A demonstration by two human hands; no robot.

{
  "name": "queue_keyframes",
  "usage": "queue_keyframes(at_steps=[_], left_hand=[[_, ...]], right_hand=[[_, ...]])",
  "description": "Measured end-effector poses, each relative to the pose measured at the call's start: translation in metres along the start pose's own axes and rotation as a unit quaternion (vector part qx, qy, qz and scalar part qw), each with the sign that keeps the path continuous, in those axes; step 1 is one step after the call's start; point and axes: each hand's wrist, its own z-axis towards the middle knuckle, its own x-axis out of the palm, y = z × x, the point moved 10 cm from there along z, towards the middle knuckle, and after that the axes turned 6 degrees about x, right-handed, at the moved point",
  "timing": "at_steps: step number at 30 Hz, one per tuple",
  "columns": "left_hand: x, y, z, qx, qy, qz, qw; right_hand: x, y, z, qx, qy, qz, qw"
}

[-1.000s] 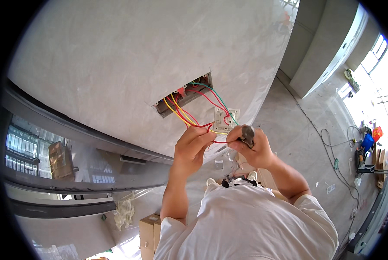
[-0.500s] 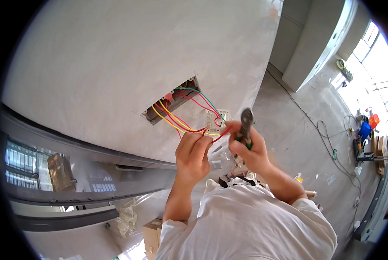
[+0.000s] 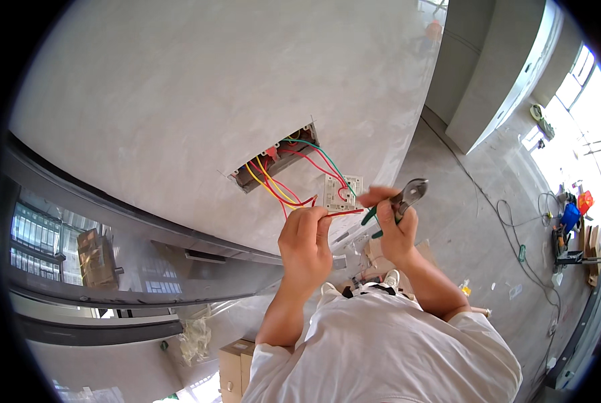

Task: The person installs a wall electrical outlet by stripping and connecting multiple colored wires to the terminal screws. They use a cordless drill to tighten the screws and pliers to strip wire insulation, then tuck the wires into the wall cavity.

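Observation:
My left hand (image 3: 306, 243) is closed, pinching electrical wires in front of the wall; a red wire (image 3: 346, 213) sticks out past its fingertips toward the right. My right hand (image 3: 395, 225) grips green-handled pliers (image 3: 413, 193), their metal head pointing up and to the right, apart from the wires. Beyond the hands, a white socket plate (image 3: 341, 193) shows its back, with red and green wires joined to it. Those wires, along with yellow ones, come out of a rectangular wall box (image 3: 277, 158). The wire ends inside my left fingers are hidden.
A dark-edged glossy ledge (image 3: 146, 235) runs along the left. Cardboard boxes (image 3: 234, 366) stand below it. On the floor at right lie a long cable (image 3: 508, 232), a blue bag (image 3: 570, 216) and loose scraps. A bright window (image 3: 585, 114) is at far right.
The pliers have tilted from nearly upright to leaning right, and my right hand has shifted slightly right and down. The red wire's end now points more level out of my left hand.

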Motion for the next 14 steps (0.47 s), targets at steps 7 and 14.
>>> queue_keyframes(at_steps=[7,14], left_hand=[[0.009,-0.004,0.0,-0.005,-0.011,-0.025,1.0],[0.005,0.007,-0.001,-0.048,0.008,-0.035,0.998]], right_hand=[[0.024,-0.009,-0.018,0.037,0.071,-0.409,0.909],[0.043,0.018,-0.013,-0.071,0.069,-0.357,0.929]])
